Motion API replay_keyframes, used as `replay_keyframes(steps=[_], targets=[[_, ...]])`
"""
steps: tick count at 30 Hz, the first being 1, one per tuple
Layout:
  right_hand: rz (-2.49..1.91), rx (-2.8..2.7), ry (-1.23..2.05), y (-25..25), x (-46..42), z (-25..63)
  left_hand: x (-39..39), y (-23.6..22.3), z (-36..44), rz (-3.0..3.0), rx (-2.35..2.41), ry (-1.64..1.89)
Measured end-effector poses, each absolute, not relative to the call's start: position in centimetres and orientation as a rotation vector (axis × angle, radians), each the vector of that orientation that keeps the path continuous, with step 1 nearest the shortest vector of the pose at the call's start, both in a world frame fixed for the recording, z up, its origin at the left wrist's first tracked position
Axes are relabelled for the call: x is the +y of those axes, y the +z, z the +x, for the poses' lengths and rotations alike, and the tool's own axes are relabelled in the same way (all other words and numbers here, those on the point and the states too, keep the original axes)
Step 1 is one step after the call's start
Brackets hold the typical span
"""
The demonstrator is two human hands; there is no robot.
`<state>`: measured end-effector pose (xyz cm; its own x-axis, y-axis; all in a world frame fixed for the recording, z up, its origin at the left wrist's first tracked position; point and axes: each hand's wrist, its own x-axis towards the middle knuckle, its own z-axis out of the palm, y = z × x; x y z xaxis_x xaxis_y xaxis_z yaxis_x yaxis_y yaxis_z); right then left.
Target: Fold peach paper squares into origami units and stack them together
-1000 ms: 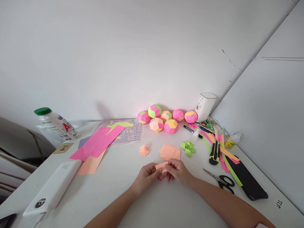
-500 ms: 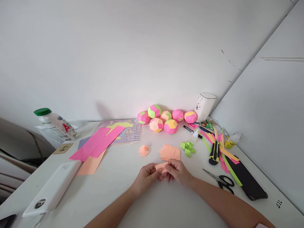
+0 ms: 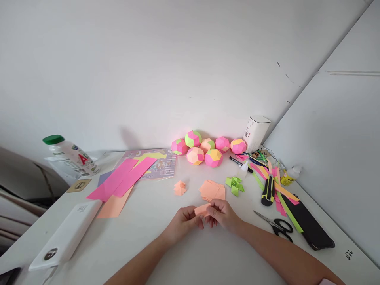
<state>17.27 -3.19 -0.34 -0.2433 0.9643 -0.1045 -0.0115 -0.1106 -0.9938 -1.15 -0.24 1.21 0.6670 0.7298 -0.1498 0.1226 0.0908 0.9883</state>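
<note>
A small folded piece of peach paper (image 3: 202,210) is pinched between my two hands above the table. My left hand (image 3: 184,222) grips its left end, thumb in front. My right hand (image 3: 223,213) holds the right end between thumb and fingers. Just beyond them lies a loose stack of peach paper pieces (image 3: 212,190). To its left sit folded peach paper units (image 3: 179,188), and to its right a small heap of folded green paper units (image 3: 234,185).
Several colourful paper balls (image 3: 213,158) line the wall. At right lie scissors (image 3: 280,227), a box cutter (image 3: 268,190), paper strips and a glue bottle (image 3: 291,175). On the left are pink paper sheets (image 3: 135,177), a white oblong device (image 3: 67,235) and a green-capped bottle (image 3: 73,156).
The peach paper has tilted slightly in my hands, and my left fingers have shifted a little at its left end. The things on the table stay where they were.
</note>
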Motion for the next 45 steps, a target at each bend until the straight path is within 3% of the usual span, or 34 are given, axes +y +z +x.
replay_keyframes(steps=[14,26,45], targets=[[-1.182,-1.327,1.46,0.1,-3.3,17.1,-0.3,1.0,-1.0,1.452,0.866,0.512],[-1.149,-1.305,1.498,-0.4,-3.3,17.1,-0.5,2.9,-0.7,1.414,0.61,0.515],[-1.173,-1.39,1.479,0.0,-3.3,17.2,-0.5,2.8,-0.7,1.399,0.609,0.533]])
